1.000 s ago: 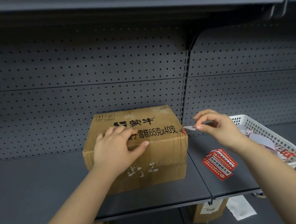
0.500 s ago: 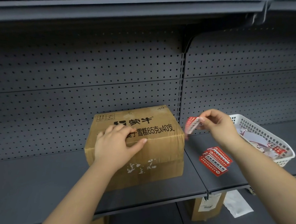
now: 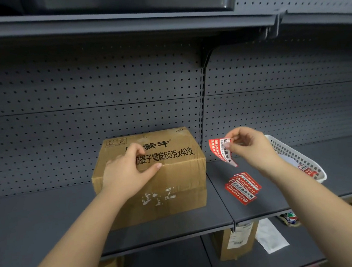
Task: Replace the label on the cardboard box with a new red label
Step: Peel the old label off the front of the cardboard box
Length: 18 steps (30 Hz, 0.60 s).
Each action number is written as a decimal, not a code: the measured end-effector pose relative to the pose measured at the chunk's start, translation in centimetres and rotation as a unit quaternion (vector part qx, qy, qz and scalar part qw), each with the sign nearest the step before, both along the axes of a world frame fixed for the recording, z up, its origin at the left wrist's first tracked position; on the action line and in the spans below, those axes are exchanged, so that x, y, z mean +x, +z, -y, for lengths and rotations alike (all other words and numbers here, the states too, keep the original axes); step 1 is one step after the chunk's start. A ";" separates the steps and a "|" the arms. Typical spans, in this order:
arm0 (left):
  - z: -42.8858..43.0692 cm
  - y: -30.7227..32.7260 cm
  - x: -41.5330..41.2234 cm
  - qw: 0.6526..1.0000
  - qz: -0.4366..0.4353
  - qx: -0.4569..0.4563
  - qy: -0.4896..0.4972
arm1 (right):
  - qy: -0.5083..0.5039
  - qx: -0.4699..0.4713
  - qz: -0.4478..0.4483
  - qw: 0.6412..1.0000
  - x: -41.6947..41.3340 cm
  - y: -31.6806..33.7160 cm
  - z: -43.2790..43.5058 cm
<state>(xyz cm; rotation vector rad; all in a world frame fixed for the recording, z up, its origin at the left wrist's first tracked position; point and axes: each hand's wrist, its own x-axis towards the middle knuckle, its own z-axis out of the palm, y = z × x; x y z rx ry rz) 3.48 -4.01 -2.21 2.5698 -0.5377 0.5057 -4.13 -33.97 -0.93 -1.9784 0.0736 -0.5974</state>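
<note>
- Cardboard box (image 3: 153,175): one, on the shelf (image 3: 39,224), its right side near that panel's right edge.
- Left hand (image 3: 127,173) spread flat on the box top, likely bracing it.
- Right hand (image 3: 250,145) pinches one curled red label (image 3: 221,151), clear of the box.
- Spare labels (image 3: 242,188): small stack, roughly three, front of the next panel.
- One white basket (image 3: 292,153) further right.

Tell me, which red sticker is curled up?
The red label pinched in the right hand curls in the air; the stack of red labels lies flat on the shelf.
</note>
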 end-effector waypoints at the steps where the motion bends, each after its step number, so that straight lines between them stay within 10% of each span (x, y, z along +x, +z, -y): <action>1: 0.0 0.0 -0.1 1.000 -0.001 -0.010 -0.006 | 0.006 0.000 0.000 1.000 -0.2 0.2 -0.1; 7: 2.1 0.2 -2.6 0.984 0.102 -0.115 -0.094 | 0.049 0.014 0.011 0.999 -1.6 1.2 -1.7; 18: 8.9 -0.5 -5.8 0.945 -0.079 -0.252 -0.194 | 0.162 -0.005 -0.005 0.987 -2.8 -0.9 -3.7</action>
